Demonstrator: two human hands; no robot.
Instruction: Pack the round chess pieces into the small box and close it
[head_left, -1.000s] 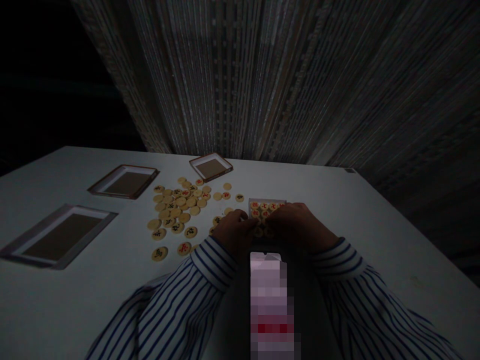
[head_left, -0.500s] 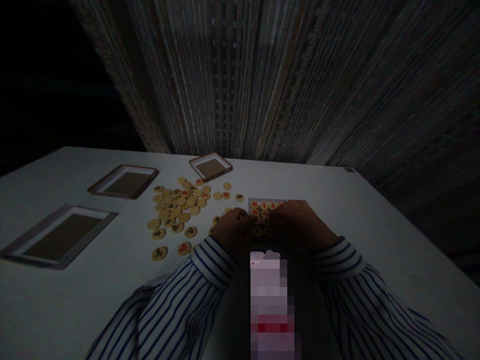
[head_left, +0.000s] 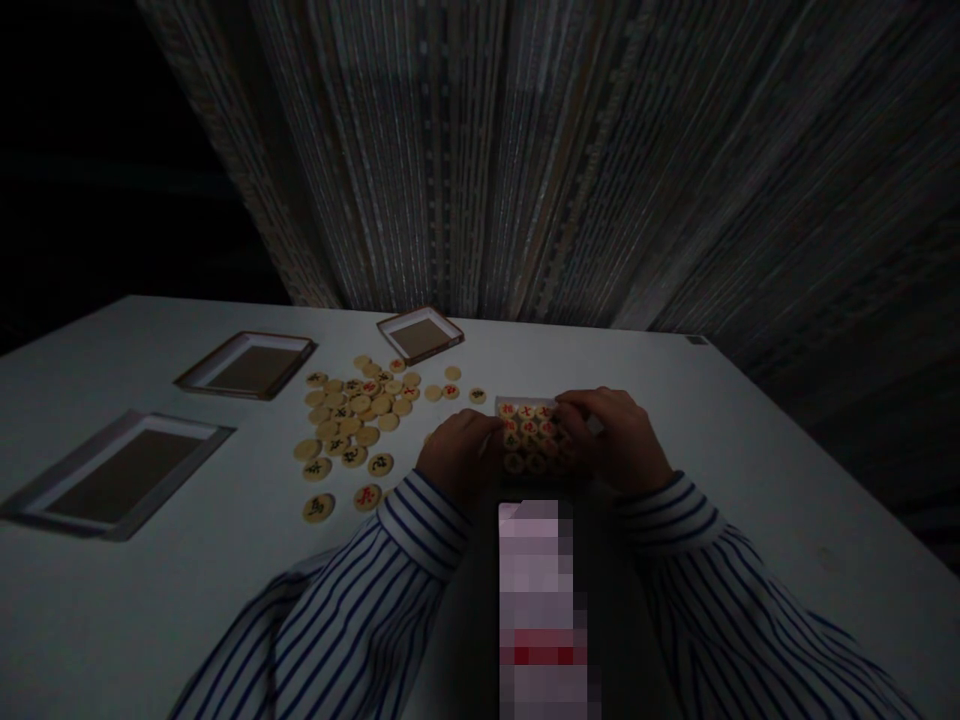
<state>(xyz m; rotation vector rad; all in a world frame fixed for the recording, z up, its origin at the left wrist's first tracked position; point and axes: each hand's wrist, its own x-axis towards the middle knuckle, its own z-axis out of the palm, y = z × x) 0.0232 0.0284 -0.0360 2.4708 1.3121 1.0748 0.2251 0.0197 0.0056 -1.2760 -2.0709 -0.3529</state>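
Glowing nearest me, a phone (head_left: 536,605) lies between the striped sleeves (head_left: 352,610). Beyond it, the left hand (head_left: 459,452) curls at the left edge of a shallow box (head_left: 523,402), and the right hand (head_left: 619,435) arches at its right side, fingers bent; I cannot tell how firmly either grips. Rows of xiangqi pieces (head_left: 529,428) sit inside. I judge the step to be settling those rows; the next move calls for light, even pressure. Leftward on the worktop (head_left: 750,500), loose pieces (head_left: 361,404) lie heaped near open trays (head_left: 139,475); behind hangs a string curtain (head_left: 465,150).
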